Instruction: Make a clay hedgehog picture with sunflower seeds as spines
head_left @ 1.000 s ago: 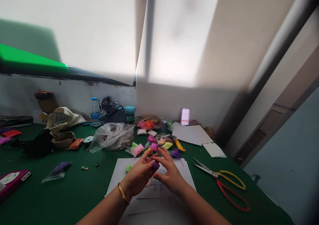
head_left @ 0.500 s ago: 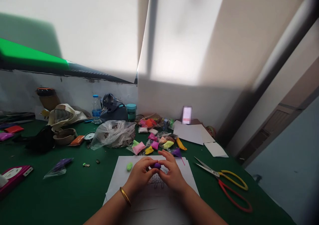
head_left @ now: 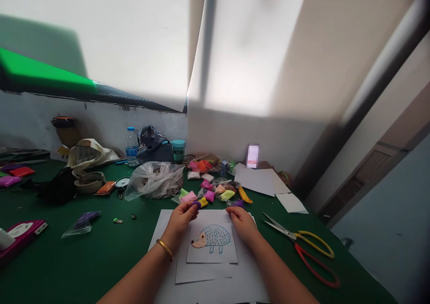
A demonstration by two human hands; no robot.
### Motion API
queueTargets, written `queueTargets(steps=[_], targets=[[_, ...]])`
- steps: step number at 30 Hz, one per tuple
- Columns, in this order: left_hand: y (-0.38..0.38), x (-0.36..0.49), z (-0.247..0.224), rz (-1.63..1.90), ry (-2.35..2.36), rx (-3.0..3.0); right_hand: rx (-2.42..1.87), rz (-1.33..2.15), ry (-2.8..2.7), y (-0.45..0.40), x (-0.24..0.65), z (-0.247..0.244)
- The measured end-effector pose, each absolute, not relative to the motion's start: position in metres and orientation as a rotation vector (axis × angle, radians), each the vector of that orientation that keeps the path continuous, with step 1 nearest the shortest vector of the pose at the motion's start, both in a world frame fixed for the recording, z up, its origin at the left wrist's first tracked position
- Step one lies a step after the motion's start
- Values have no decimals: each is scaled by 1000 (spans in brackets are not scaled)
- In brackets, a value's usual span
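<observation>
My left hand (head_left: 183, 216), with a gold bracelet at the wrist, pinches a small lump of purple clay (head_left: 197, 204) above the upper left of the papers. My right hand (head_left: 240, 219) is at the upper right corner of the drawing sheet, its fingers pressed together; what they hold, if anything, is too small to make out. Between the hands lies a hedgehog drawing (head_left: 215, 237) with blue spines and a peach-coloured face, on top of larger white sheets (head_left: 201, 273).
Coloured clay packets (head_left: 226, 195) and a clear plastic bag (head_left: 154, 180) lie behind the papers. Large scissors (head_left: 295, 236) with yellow and red handles lie at the right. A magenta box (head_left: 23, 234) and a purple packet (head_left: 82, 222) are at the left.
My hands have moved apart, uncovering the hedgehog drawing. The purple clay has gone up and to the left with my left hand. The green lump at the paper's upper left no longer shows.
</observation>
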State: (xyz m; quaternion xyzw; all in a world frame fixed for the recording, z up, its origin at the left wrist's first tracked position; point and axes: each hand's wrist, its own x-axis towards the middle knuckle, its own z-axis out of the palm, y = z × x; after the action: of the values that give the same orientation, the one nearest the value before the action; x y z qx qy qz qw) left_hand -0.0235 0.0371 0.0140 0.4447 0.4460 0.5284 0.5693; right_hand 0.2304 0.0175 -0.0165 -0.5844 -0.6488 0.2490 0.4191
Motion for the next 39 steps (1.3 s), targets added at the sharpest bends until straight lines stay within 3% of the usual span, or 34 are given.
queueTargets(steps=[11,21,39], targets=[[31,-20,12,1218,963,1184,-1311,363,-1839,-3,206,-5],[30,-19,12,1235,1021,1196,-1603,365,-1952,1,216,-8],[25,-16,17,1154,1042,1289,-1482,206,-1920,-6,207,1]])
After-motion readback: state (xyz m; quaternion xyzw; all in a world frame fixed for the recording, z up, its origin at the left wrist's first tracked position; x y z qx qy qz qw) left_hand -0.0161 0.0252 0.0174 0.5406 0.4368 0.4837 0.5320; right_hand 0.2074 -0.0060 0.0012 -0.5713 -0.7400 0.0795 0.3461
